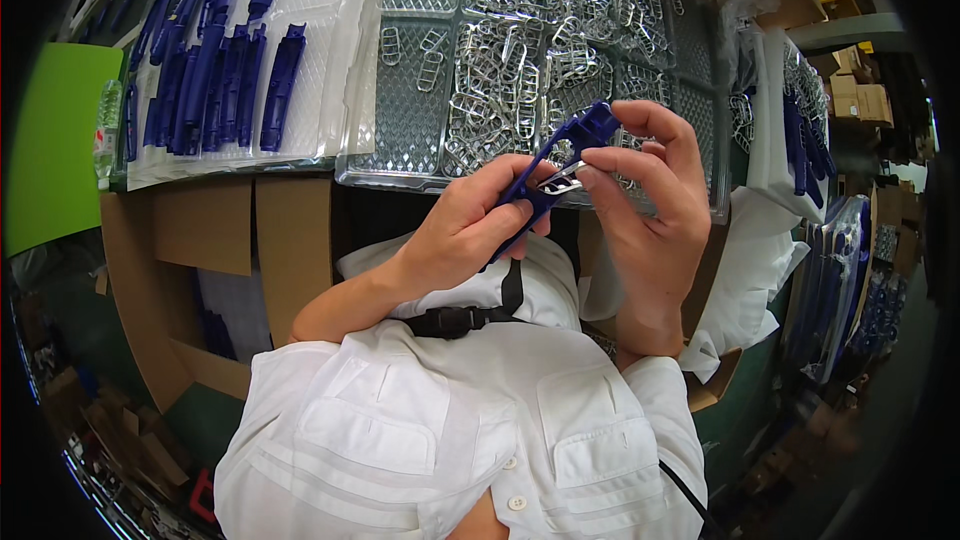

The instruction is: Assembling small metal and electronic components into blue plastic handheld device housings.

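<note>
My left hand is closed around the lower part of a long blue plastic housing, which tilts up to the right. A small shiny metal frame sits at the housing's opening, partly inside it. Thumb and index finger of my right hand pinch the outer end of this frame, while a raised finger touches the housing's upper end. Just beyond both hands lies a clear plastic tray with compartments, many of them heaped with loose metal frames of the same sort.
Several blue housings lie in a pale plastic tray at the far left. A water bottle stands beside a green panel. Below the table is an open cardboard box. More blue parts rest in white packing at right.
</note>
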Available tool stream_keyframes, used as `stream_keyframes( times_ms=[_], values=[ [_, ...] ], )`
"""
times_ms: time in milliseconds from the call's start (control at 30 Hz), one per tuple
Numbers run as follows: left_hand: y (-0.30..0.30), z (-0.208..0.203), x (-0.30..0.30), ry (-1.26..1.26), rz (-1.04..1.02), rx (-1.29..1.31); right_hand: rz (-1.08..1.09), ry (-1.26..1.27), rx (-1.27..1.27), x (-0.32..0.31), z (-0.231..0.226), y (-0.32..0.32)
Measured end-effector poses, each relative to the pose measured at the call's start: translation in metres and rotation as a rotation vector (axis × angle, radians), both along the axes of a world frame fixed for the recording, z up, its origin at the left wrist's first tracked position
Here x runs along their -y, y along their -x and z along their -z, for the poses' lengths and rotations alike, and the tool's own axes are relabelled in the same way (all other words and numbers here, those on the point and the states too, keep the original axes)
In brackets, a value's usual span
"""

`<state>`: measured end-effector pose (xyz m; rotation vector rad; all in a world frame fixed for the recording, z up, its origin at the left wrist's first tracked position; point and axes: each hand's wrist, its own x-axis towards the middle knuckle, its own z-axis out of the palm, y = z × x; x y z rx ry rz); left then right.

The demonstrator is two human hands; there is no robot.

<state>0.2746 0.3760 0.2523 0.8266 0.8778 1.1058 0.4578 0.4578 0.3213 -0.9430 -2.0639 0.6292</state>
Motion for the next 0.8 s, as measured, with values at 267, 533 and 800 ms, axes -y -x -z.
stream_keyframes(
  times_ms=[267, 533, 800],
  values=[
    [0.0, 0.003, 0.002, -0.06, 0.011, -0.073, 0.037, -0.058, 0.078, 0.004, 0.004, 0.008],
    [0.001, 0.007, 0.004, -0.059, -0.014, -0.091, 0.011, 0.035, 0.108, 0.009, 0.01, 0.013],
    [0.002, 0.012, 0.005, -0.123, -0.049, -0.185, 0.033, -0.067, 0.071, 0.007, 0.021, 0.018]
  ],
)
